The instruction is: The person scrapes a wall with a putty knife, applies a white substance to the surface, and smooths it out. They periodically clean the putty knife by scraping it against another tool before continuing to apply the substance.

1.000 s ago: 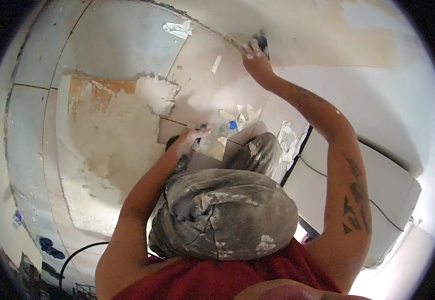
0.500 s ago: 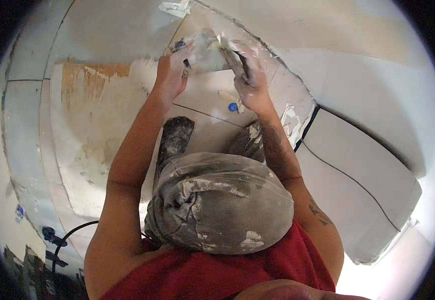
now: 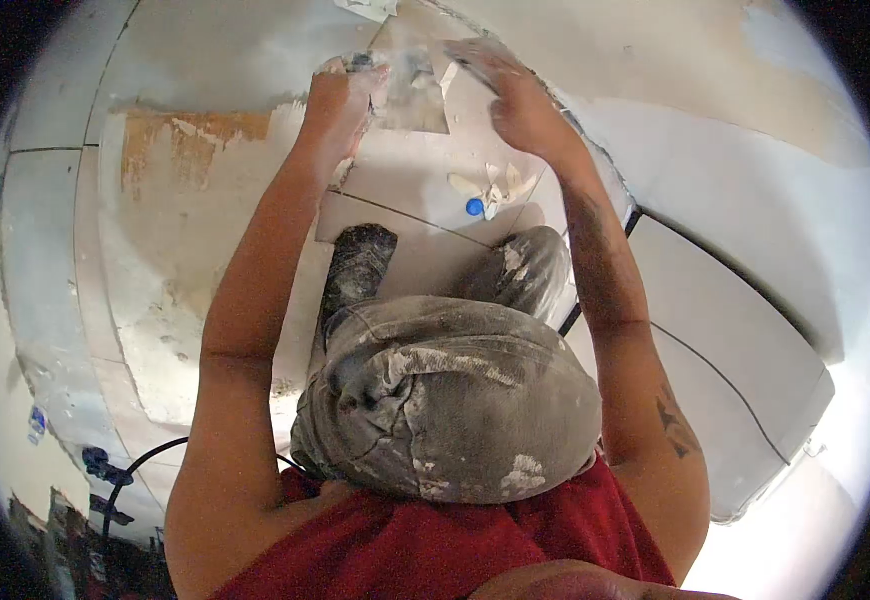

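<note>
My left hand [image 3: 343, 108] is closed around the dark handle of a flat metal trowel [image 3: 423, 100], whose wide greyish blade points right over the floor. White filler smears my fingers and part of the blade. My right hand [image 3: 527, 105] grips a putty knife [image 3: 475, 60], just right of the trowel and apart from it. Motion blurs this knife, so its exact shape is hard to make out. Below the hands, a blue round cap [image 3: 474, 207] lies beside pale scraps [image 3: 500, 188] on the floor tiles.
A worn white board [image 3: 195, 270] with an exposed brown patch lies at left. To the right is a large white panel [image 3: 725, 370] with a thin cable [image 3: 720, 375] across it. A black hose [image 3: 145, 458] curves at lower left. My dusty knees [image 3: 535, 265] are bent below.
My right hand has moved up and to the right with the putty knife, away from the trowel. My left hand has shifted slightly upward. More of the trowel blade and the scraps now shows.
</note>
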`<move>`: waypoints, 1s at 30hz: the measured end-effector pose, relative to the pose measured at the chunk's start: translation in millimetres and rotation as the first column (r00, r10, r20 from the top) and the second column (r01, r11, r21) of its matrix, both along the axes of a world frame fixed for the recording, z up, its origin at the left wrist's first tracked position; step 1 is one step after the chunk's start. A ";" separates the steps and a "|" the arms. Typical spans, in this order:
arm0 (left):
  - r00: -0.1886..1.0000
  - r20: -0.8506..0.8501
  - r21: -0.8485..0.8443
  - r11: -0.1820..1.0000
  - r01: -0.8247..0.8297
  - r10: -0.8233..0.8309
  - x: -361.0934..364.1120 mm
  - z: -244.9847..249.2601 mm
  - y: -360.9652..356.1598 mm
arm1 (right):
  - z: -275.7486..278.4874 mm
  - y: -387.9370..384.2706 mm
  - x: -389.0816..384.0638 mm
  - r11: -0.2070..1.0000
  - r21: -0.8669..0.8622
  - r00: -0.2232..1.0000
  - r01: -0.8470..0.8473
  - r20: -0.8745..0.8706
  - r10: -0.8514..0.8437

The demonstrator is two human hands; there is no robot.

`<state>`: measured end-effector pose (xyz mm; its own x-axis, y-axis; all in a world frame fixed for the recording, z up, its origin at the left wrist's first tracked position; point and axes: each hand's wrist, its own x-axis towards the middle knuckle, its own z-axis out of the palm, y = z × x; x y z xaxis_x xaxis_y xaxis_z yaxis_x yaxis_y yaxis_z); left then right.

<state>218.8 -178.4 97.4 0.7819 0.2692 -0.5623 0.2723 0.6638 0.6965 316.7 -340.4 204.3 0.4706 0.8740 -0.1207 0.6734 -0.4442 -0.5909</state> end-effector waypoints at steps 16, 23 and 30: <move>0.961 -0.208 0.851 0.450 0.271 -0.184 -57.5 -160.5 20.5 | 14.6 67.4 -11.1 0.873 -0.438 0.615 -0.215 0.633 0.470; 0.836 -0.171 0.944 0.156 0.290 -0.522 -128.1 -67.1 -85.8 | -80.9 135.1 47.2 0.903 -0.427 0.329 -0.045 0.847 0.417; 0.905 -0.109 0.716 0.599 0.359 -0.412 -156.5 -72.3 -127.0 | -72.3 123.3 73.1 0.728 -0.675 -0.089 0.119 0.723 0.685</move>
<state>62.3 -305.4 25.1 0.9329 0.2257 -0.2806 0.3251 -0.1929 0.9258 389.8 -217.1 132.0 0.1817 0.9557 -0.2317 0.4712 0.1222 0.8735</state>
